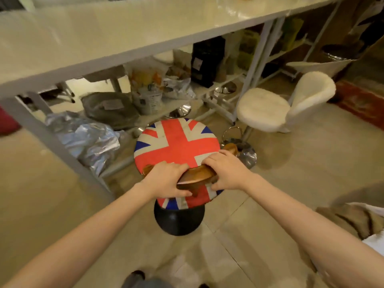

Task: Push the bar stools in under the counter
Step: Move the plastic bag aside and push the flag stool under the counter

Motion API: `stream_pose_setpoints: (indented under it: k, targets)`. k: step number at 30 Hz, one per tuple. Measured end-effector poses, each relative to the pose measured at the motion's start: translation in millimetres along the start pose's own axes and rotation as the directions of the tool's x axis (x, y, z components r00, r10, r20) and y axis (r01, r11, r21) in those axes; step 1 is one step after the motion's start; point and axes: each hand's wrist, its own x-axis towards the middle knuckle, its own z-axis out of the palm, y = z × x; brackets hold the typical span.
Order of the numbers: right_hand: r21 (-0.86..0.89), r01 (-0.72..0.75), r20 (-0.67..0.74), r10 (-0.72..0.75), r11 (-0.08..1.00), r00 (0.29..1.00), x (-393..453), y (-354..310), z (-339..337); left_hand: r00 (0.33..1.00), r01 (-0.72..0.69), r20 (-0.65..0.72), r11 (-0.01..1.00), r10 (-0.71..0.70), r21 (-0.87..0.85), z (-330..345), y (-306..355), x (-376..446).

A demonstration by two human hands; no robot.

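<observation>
- Union Jack bar stool: beside counter edge.
- Left hand, right hand: grip clenched on stool's wooden backrest.
- White fluffy stool: partly under counter.

stool post hidden under seat, shelf clutter blurred
</observation>
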Motion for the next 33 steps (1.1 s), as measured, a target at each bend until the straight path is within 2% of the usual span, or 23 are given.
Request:
stream_pose_setpoints:
  k: [8,17,23,33]
  targets:
    - [-0.122,0.167,0.009,-0.167,0.978,0.986,27.2,0.9,-0.9,0.997,0.066,-0.033,0.994,-0.063,0.086,3.8,-0.1,2.1]
    - [-0.202,0.230,-0.115,-0.257,0.952,0.960,38.7,13.5,11.6,0.987,-0.024,-0.158,0.997,0.036,0.076,7.4,-11.5,4.8]
    - [-0.233,0.218,-0.220,-0.270,0.948,0.937,52.4,14.5,20.9,0.988,-0.027,-0.149,0.997,0.036,0.067,9.5,-27.9,8.6]
    - [-0.214,0.244,-0.173,-0.283,0.946,0.944,102.7,36.6,7.1,0.987,0.024,-0.162,0.995,-0.009,0.093,-0.1,-70.4,42.4]
